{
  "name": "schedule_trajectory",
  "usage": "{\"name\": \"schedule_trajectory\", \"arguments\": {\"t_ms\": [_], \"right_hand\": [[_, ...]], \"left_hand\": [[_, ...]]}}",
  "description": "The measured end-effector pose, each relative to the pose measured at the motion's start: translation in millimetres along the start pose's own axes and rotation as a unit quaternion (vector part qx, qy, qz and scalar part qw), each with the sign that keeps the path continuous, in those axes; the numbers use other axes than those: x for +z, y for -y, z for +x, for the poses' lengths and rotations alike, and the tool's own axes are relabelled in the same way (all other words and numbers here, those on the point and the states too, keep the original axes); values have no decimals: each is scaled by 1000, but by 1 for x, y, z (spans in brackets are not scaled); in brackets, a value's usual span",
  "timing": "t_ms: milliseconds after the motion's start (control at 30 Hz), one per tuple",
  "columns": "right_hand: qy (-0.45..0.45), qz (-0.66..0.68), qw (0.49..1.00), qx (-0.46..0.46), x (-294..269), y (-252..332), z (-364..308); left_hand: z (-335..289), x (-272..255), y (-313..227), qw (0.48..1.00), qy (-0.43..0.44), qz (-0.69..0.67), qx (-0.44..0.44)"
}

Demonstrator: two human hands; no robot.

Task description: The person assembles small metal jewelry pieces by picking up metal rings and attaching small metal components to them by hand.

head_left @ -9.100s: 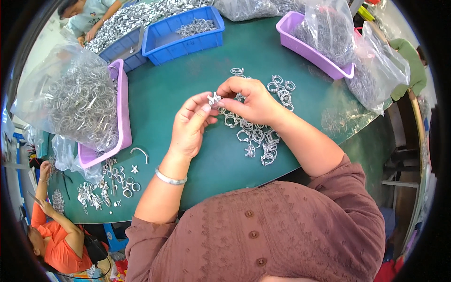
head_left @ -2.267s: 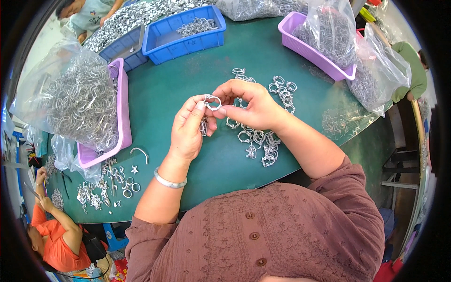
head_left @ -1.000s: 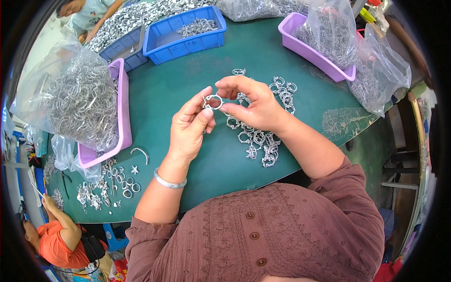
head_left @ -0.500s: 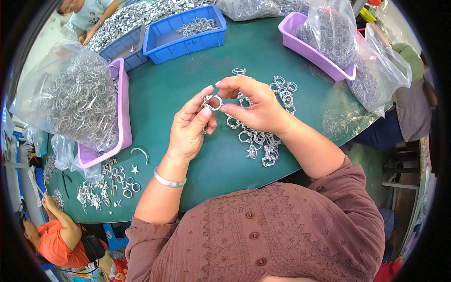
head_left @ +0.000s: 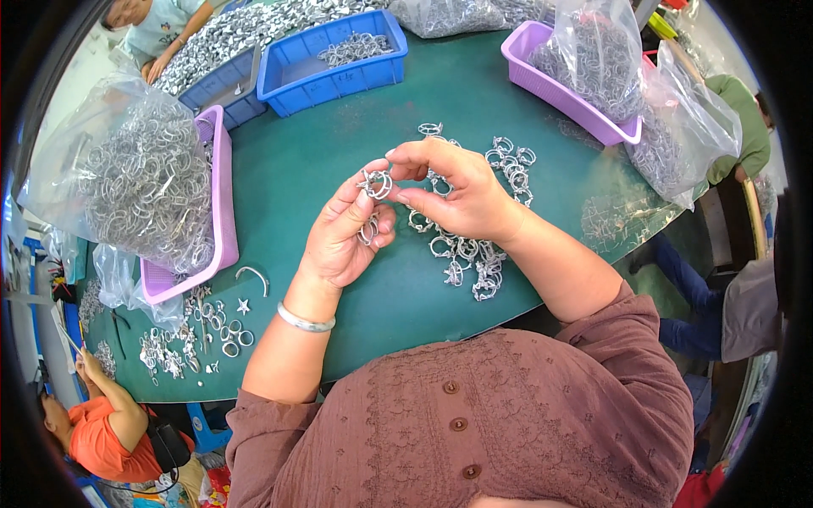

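My left hand (head_left: 334, 237) pinches a silver-coloured metal ring (head_left: 387, 184) between thumb and fingers. Lower in the same hand, more rings (head_left: 369, 230) are tucked against the curled fingers. Close to the pinched ring's right side, my right hand (head_left: 474, 193) has its thumb and fingertips apart, and I see nothing gripped between them. A loose cluster of similar rings (head_left: 466, 248) lies on the green table (head_left: 339, 140) beneath and beside my right hand, which partly covers it.
Lilac baskets (head_left: 224, 203) with bagged rings stand left and far right. A blue bin (head_left: 339, 85) holds rings at the back. Small parts, a star (head_left: 243, 306) and a curved strip (head_left: 257, 275) lie at left. Co-workers sit around the table.
The pinched ring has turned and shifted slightly left, away from my right fingertips. Rings in my left palm show more. At right, a co-worker in grey has moved away from the table.
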State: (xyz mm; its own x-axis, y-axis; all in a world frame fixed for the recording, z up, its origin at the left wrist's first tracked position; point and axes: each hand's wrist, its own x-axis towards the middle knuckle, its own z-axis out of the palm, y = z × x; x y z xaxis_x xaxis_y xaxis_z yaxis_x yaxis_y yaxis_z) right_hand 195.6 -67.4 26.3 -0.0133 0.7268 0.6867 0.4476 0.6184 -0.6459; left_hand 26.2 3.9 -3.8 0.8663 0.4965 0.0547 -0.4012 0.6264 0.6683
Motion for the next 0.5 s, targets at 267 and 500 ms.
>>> {"name": "schedule_trajectory", "arguments": {"t_ms": [267, 500], "right_hand": [[16, -9, 1000, 7, -1, -1, -1], [-25, 20, 996, 79, -2, -4, 1]], "left_hand": [[1, 0, -1, 1000, -3, -19, -13], [0, -2, -3, 998, -22, -47, -25]]}}
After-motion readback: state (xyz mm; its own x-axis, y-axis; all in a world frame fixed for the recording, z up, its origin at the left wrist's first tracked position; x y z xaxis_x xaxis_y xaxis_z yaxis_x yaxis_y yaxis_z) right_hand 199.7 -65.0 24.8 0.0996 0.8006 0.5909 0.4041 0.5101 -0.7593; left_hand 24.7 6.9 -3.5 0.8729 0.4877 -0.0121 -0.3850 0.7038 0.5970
